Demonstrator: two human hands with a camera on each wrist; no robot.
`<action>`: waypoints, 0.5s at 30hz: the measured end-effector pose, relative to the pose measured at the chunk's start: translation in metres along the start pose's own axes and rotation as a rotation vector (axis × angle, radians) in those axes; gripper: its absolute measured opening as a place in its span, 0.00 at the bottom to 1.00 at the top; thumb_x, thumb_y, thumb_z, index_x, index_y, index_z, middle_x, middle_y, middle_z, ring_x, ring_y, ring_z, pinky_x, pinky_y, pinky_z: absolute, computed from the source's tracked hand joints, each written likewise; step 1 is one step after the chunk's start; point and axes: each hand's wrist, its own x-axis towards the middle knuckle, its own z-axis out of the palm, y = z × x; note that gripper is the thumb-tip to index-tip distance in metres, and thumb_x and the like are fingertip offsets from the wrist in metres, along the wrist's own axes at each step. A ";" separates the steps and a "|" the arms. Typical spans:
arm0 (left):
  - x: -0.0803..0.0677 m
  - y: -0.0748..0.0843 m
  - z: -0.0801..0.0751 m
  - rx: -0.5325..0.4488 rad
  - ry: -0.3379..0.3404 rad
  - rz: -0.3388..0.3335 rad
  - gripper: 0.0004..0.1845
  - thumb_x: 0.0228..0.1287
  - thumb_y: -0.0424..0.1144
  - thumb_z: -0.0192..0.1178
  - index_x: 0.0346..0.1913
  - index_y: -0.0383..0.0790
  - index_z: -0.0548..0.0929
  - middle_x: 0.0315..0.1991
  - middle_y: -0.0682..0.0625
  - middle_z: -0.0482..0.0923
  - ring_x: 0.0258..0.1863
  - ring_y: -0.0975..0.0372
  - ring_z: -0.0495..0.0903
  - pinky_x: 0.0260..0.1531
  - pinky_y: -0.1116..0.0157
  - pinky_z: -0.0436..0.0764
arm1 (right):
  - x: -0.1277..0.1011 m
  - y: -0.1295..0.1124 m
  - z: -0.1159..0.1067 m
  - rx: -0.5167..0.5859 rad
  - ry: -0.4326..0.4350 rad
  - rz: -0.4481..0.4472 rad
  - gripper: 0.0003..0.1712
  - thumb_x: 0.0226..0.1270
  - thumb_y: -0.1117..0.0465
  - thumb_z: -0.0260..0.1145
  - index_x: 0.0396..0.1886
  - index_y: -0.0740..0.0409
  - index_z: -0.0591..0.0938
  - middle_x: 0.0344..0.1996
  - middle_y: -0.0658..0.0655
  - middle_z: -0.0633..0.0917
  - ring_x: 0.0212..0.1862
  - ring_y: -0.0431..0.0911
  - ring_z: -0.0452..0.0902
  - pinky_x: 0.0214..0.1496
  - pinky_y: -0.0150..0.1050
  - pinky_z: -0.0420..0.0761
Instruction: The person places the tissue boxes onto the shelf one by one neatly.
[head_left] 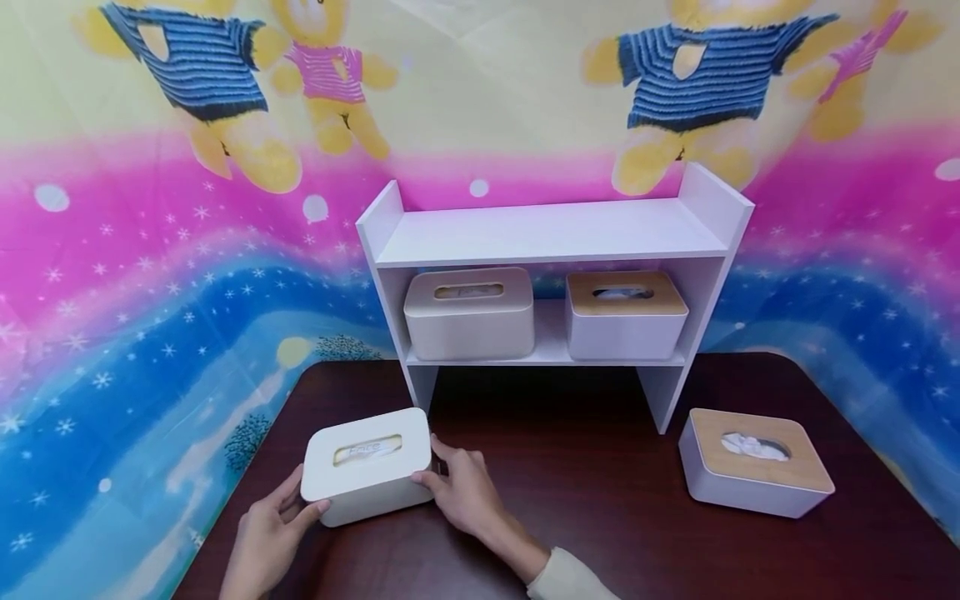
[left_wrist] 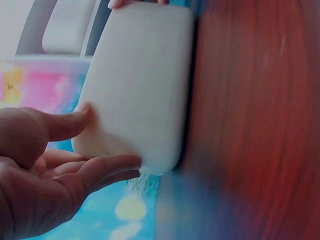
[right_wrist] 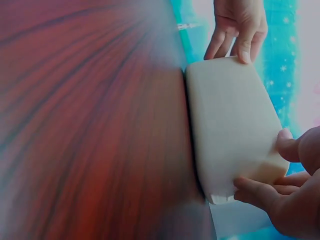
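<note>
A white tissue box [head_left: 367,461] with a slot in its lid lies on the dark wooden table [head_left: 585,492], near the front left. My left hand [head_left: 303,497] holds its left end, thumb on the near face and fingers round the far side. My right hand [head_left: 435,467] holds the right end the same way. In the left wrist view my left hand [left_wrist: 107,140] pinches the end of the box [left_wrist: 145,75]. In the right wrist view my right hand [right_wrist: 265,162] clasps the near end of the box [right_wrist: 230,120], and my left hand [right_wrist: 239,35] holds the far end.
A white two-level shelf [head_left: 551,233] stands at the back of the table. Its lower level holds an all-white tissue box [head_left: 470,315] and a wooden-lidded one [head_left: 625,317]; the top level is bare. Another wooden-lidded tissue box [head_left: 753,462] sits at the right.
</note>
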 end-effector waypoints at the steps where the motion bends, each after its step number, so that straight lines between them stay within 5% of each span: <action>1: -0.002 0.002 0.004 -0.028 0.013 -0.005 0.43 0.73 0.42 0.72 0.83 0.34 0.63 0.72 0.29 0.72 0.66 0.41 0.80 0.48 0.59 0.91 | -0.002 0.003 -0.004 0.003 0.002 -0.001 0.39 0.70 0.49 0.77 0.73 0.65 0.79 0.66 0.64 0.85 0.34 0.37 0.80 0.54 0.43 0.87; 6: -0.013 0.015 0.023 -0.191 0.052 -0.030 0.38 0.70 0.38 0.74 0.79 0.38 0.70 0.70 0.33 0.75 0.65 0.46 0.82 0.47 0.64 0.91 | -0.013 0.016 -0.027 0.059 0.012 -0.011 0.40 0.69 0.49 0.77 0.74 0.66 0.78 0.39 0.64 0.92 0.17 0.27 0.67 0.26 0.31 0.79; 8: -0.017 0.022 0.028 -0.249 0.061 -0.030 0.37 0.69 0.37 0.75 0.77 0.39 0.73 0.69 0.35 0.77 0.64 0.51 0.83 0.47 0.66 0.90 | -0.018 0.020 -0.036 0.103 0.023 -0.021 0.40 0.70 0.51 0.77 0.74 0.68 0.77 0.40 0.67 0.92 0.13 0.26 0.62 0.19 0.27 0.69; 10: -0.020 0.029 0.033 -0.282 0.074 -0.016 0.35 0.67 0.37 0.76 0.76 0.40 0.75 0.69 0.38 0.78 0.62 0.54 0.83 0.48 0.67 0.90 | -0.023 0.022 -0.045 0.121 0.052 -0.035 0.39 0.69 0.53 0.77 0.73 0.69 0.78 0.55 0.69 0.90 0.14 0.25 0.61 0.19 0.26 0.68; 11: -0.021 0.032 0.036 -0.286 0.080 -0.008 0.35 0.67 0.37 0.76 0.75 0.41 0.77 0.69 0.40 0.79 0.62 0.56 0.83 0.48 0.68 0.89 | -0.026 0.023 -0.049 0.119 0.067 -0.032 0.38 0.69 0.54 0.77 0.73 0.69 0.78 0.52 0.69 0.91 0.13 0.24 0.60 0.19 0.26 0.68; 13: -0.024 0.040 0.041 -0.285 0.102 0.023 0.33 0.66 0.37 0.77 0.73 0.42 0.79 0.69 0.43 0.79 0.61 0.57 0.84 0.48 0.69 0.89 | -0.032 0.024 -0.057 0.121 0.109 -0.036 0.37 0.68 0.55 0.78 0.72 0.67 0.79 0.64 0.70 0.85 0.13 0.24 0.59 0.18 0.26 0.67; 15: -0.026 0.049 0.045 -0.290 0.120 0.051 0.32 0.65 0.36 0.78 0.71 0.42 0.80 0.68 0.46 0.80 0.61 0.57 0.84 0.49 0.69 0.88 | -0.038 0.024 -0.064 0.122 0.152 -0.030 0.36 0.67 0.57 0.78 0.71 0.65 0.80 0.63 0.69 0.86 0.11 0.24 0.51 0.15 0.26 0.64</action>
